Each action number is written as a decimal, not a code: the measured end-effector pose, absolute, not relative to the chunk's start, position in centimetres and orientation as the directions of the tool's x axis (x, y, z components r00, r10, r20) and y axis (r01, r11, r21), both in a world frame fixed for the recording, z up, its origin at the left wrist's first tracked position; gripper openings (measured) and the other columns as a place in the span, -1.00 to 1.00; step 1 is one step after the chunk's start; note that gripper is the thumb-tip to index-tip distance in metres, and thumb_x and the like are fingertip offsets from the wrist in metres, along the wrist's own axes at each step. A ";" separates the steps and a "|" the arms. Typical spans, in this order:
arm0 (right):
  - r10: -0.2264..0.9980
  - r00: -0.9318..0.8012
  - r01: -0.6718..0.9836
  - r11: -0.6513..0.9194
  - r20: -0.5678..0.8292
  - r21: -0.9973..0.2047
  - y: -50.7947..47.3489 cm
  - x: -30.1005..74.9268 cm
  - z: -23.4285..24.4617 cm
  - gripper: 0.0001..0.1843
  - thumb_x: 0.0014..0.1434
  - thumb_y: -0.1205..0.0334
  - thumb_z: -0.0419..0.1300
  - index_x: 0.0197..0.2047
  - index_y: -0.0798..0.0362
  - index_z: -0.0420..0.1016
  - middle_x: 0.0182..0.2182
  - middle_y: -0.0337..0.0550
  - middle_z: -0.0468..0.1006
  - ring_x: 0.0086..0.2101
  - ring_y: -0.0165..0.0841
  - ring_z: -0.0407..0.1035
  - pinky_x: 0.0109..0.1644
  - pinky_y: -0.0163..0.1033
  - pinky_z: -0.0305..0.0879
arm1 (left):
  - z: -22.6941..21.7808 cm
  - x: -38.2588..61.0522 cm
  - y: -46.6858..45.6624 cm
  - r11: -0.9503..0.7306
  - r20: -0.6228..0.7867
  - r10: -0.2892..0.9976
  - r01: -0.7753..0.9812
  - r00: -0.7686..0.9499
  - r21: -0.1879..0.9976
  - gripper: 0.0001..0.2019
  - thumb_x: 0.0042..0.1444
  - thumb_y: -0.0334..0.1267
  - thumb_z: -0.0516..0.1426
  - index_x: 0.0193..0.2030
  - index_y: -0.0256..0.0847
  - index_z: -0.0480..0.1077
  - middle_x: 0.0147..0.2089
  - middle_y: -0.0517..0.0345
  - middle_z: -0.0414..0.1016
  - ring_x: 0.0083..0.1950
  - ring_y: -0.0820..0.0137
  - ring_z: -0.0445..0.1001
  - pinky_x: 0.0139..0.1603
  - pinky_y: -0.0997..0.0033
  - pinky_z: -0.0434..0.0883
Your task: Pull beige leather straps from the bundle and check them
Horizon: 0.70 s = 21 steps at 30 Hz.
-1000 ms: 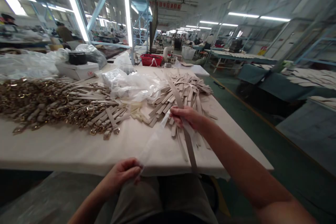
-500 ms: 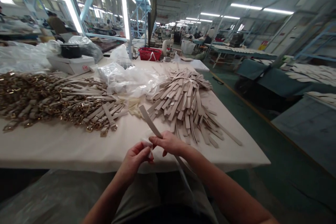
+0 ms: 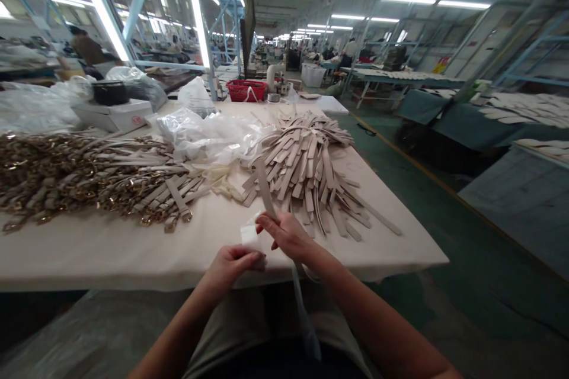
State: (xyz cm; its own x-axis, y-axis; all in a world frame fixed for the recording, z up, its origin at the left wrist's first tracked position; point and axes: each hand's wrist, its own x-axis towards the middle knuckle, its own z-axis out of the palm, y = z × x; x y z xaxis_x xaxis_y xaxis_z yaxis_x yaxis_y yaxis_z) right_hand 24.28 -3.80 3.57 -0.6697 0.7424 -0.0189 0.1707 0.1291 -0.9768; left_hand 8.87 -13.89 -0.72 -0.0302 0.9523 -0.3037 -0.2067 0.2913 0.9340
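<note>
My right hand [image 3: 287, 235] is closed round a long beige strap [image 3: 265, 190] that sticks up and away from it over the table's front edge. My left hand [image 3: 233, 265] pinches the open end of a thin clear plastic sleeve [image 3: 249, 234] right beside the strap; the rest of the sleeve hangs down over my lap. Just beyond my hands lies a heap of bare beige straps [image 3: 306, 169]. To the left spreads a big pile of straps with gold buckles [image 3: 84, 177].
The white table [image 3: 111, 243] also carries crumpled clear bags [image 3: 208, 133], a white box with a black pot [image 3: 113, 109] and a red basket [image 3: 246, 90]. A green aisle runs along the right. Other benches and people stand far behind.
My right hand has carried the strap from the heap back towards me. My left hand has risen from my lap to meet it, and both now hold strap and sleeve together.
</note>
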 end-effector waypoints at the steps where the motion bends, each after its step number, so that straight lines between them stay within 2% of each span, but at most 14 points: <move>1: 0.749 -0.662 0.128 0.135 0.016 -0.983 -4.2 25.0 3.8 -0.49 0.30 -0.20 0.04 -0.13 0.12 0.48 -0.29 -0.11 0.58 -0.51 -0.45 0.36 -0.58 -0.39 0.35 | -0.5 8.8 -13.6 0.279 -0.311 0.948 -0.292 -0.066 0.915 -0.63 -0.17 -0.01 0.42 -0.39 -0.32 0.60 -0.42 0.02 0.62 -0.35 0.32 0.55 -0.19 0.39 0.49; 4: 0.730 -0.683 0.121 0.152 0.028 -0.981 -6.3 27.5 4.0 -0.38 0.37 -0.25 -0.13 -0.18 0.11 0.48 -0.32 -0.11 0.60 -0.55 -0.47 0.32 -0.51 -0.38 0.33 | 0.2 8.8 -12.8 0.186 -0.334 0.924 -0.546 -0.185 0.817 -0.60 -0.32 -0.07 0.50 -0.44 -0.32 0.55 -0.46 0.12 0.59 -0.40 0.40 0.55 -0.23 0.46 0.52; 6: 0.667 -0.745 0.219 0.218 -0.019 -0.951 -8.1 29.0 3.7 -0.37 0.42 -0.19 -0.18 -0.30 0.11 0.50 -0.42 -0.14 0.59 -0.52 -0.45 0.36 -0.42 -0.37 0.30 | 0.6 9.1 -12.2 0.116 -0.355 0.904 -0.662 -0.239 0.741 -0.58 -0.40 -0.12 0.53 -0.48 -0.29 0.49 -0.47 0.19 0.57 -0.45 0.44 0.54 -0.29 0.51 0.53; 8: 0.605 -0.793 0.318 0.313 -0.071 -0.895 -9.9 30.0 3.1 -0.39 0.44 -0.10 -0.15 -0.40 0.10 0.48 -0.52 -0.17 0.56 -0.49 -0.42 0.39 -0.37 -0.37 0.25 | 0.9 9.5 -11.7 0.075 -0.375 0.892 -0.732 -0.255 0.677 -0.59 -0.35 -0.16 0.52 -0.44 -0.27 0.46 -0.42 0.19 0.59 -0.45 0.44 0.56 -0.31 0.49 0.55; 12: 0.582 -0.802 0.448 0.443 -0.131 -0.777 -11.9 30.2 1.9 -0.50 0.42 0.05 -0.09 -0.46 0.08 0.41 -0.54 -0.20 0.53 -0.49 -0.41 0.39 -0.40 -0.37 0.14 | 1.2 10.5 -11.0 0.084 -0.419 0.878 -0.786 -0.232 0.612 -0.71 -0.08 -0.22 0.43 -0.37 -0.27 0.43 -0.37 0.11 0.63 -0.41 0.39 0.60 -0.30 0.45 0.57; 14: 0.572 -0.810 0.476 0.507 -0.133 -0.718 -12.0 29.9 1.7 -0.55 0.40 0.10 -0.08 -0.45 0.08 0.40 -0.54 -0.19 0.51 -0.51 -0.42 0.36 -0.44 -0.36 0.08 | 1.4 11.0 -10.9 0.099 -0.431 0.875 -0.791 -0.219 0.603 -0.75 -0.01 -0.23 0.40 -0.38 -0.28 0.43 -0.39 0.10 0.62 -0.41 0.38 0.60 -0.32 0.46 0.58; 17: 0.555 -0.818 0.487 0.530 -0.150 -0.695 -11.6 29.5 1.7 -0.57 0.39 0.15 -0.07 -0.47 0.08 0.38 -0.56 -0.20 0.50 -0.55 -0.43 0.32 -0.46 -0.35 0.05 | 1.7 11.4 -10.9 0.107 -0.415 0.887 -0.786 -0.202 0.609 -0.74 -0.05 -0.23 0.42 -0.39 -0.30 0.45 -0.40 0.10 0.62 -0.42 0.36 0.61 -0.31 0.44 0.59; 21: 0.573 -0.802 0.457 0.402 -0.172 -0.793 -11.2 29.7 1.4 -0.48 0.40 0.10 -0.09 -0.56 0.08 0.35 -0.61 -0.21 0.45 -0.56 -0.43 0.32 -0.41 -0.36 0.16 | 2.0 11.5 -11.2 0.125 -0.394 0.902 -0.766 -0.177 0.631 -0.67 -0.20 -0.20 0.49 -0.41 -0.31 0.49 -0.41 0.11 0.61 -0.43 0.38 0.59 -0.32 0.45 0.58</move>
State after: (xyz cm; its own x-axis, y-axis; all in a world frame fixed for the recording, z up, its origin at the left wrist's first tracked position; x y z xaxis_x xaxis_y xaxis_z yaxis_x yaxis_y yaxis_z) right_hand 29.65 -11.22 1.36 -0.8015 0.5727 -0.1720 0.4573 0.4018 -0.7933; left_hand 11.49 -11.18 1.98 -0.1772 0.9017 -0.3943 -0.7660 0.1252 0.6306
